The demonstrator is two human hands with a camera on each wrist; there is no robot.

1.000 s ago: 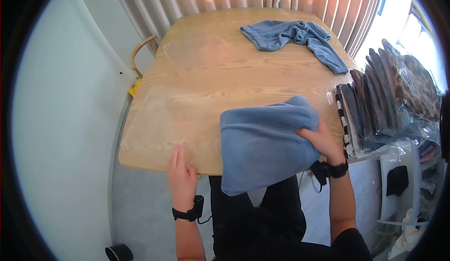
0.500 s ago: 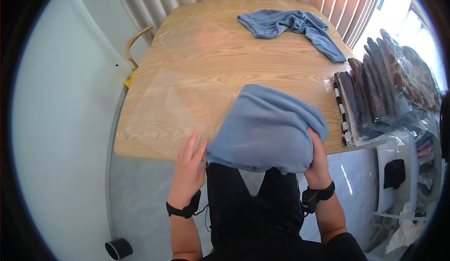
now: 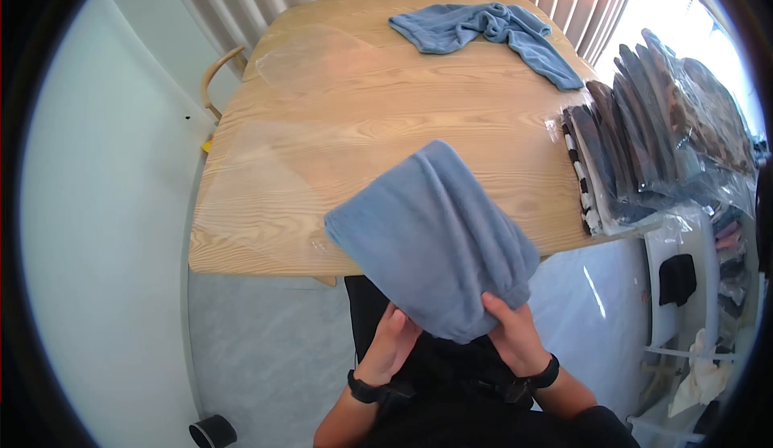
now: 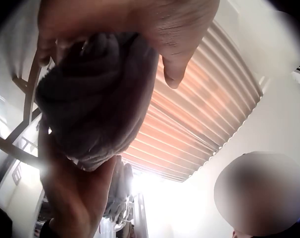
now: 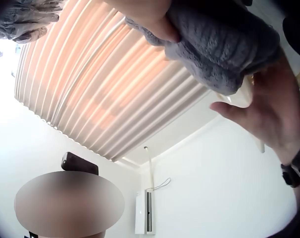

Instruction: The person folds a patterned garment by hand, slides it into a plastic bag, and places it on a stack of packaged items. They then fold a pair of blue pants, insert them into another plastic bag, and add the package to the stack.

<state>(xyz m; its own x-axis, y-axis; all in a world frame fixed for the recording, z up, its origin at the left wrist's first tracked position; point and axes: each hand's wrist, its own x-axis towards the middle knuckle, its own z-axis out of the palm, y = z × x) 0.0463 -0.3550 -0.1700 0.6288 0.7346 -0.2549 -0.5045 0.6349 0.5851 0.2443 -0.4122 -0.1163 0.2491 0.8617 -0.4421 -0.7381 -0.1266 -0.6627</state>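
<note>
As it was held up at the near edge of the bench [image 3: 338,126], the folded blue towel [image 3: 431,239] had its lower end bunched over the person's lap and its upper end above the bench top; contact with the bench could not be told. Left hand [image 3: 392,342]: fingers cupped round the bunched end from beneath. Right hand [image 3: 509,331]: fingers and thumb clenched on the same end, just beside the left. Far side of bench: second blue cloth [image 3: 483,33], loose. Left part of bench: clear plastic sheet [image 3: 274,182], flat. Right edge of bench: bagged garments [image 3: 644,150], stacked. Handling note, by judgement: soft pile slumps, so both grips were best set level and close together. Lifting clear of the bench would suit better than dragging, since the plastic sheet lay near.
</note>
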